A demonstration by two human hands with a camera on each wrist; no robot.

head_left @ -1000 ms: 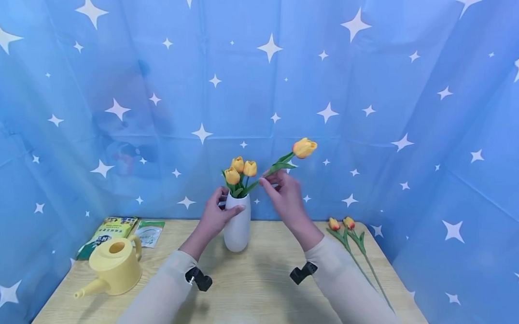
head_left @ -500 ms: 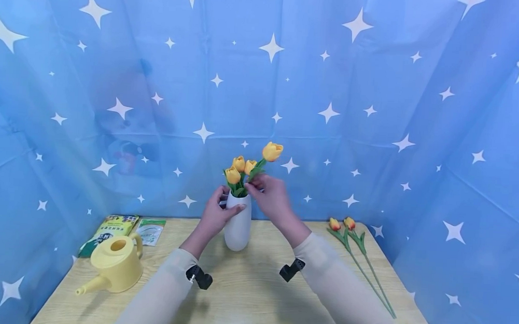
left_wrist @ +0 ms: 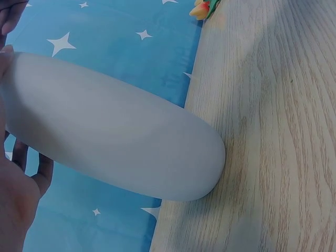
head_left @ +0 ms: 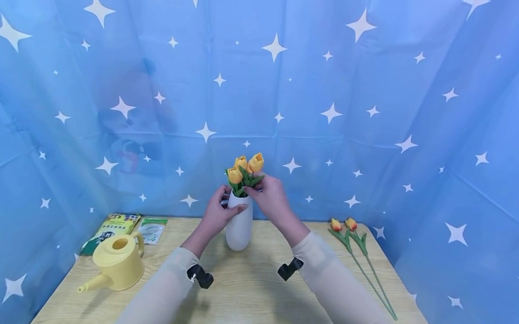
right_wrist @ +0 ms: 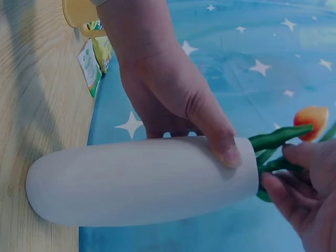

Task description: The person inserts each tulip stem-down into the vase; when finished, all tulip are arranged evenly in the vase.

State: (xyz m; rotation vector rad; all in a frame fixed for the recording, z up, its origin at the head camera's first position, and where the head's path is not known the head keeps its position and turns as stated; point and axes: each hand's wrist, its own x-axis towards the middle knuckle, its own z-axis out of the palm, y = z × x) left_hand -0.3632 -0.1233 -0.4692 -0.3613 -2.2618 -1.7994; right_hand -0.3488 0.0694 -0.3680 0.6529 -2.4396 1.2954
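The white vase (head_left: 239, 226) is near the far edge of the table (head_left: 244, 301), mouth up, between the two hands; whether its base bears fully on the tabletop cannot be confirmed. The left hand (head_left: 219, 214) grips it just below the mouth, thumb across the front and fingers behind. At the mouth, the right hand (head_left: 272, 197) pinches the green part of a held tulip (head_left: 256, 162), whose bloom stands among the other yellow tulips (head_left: 234, 175) in the vase. The lower end of its stem is hidden.

Caution: the leaves crowd the opening. A push against a snagged leaf may bend the stem or displace a neighbouring flower. If the left grip slackens, sideways force at the mouth may tip the vase, since its body is tall and its base rounded.

Two loose tulips (head_left: 336, 225) lie at the right of the table, well apart from the vase. A yellow watering can (head_left: 117, 267), a seed-style bag (head_left: 116, 224) and a flat packet (head_left: 153, 231) occupy the left.
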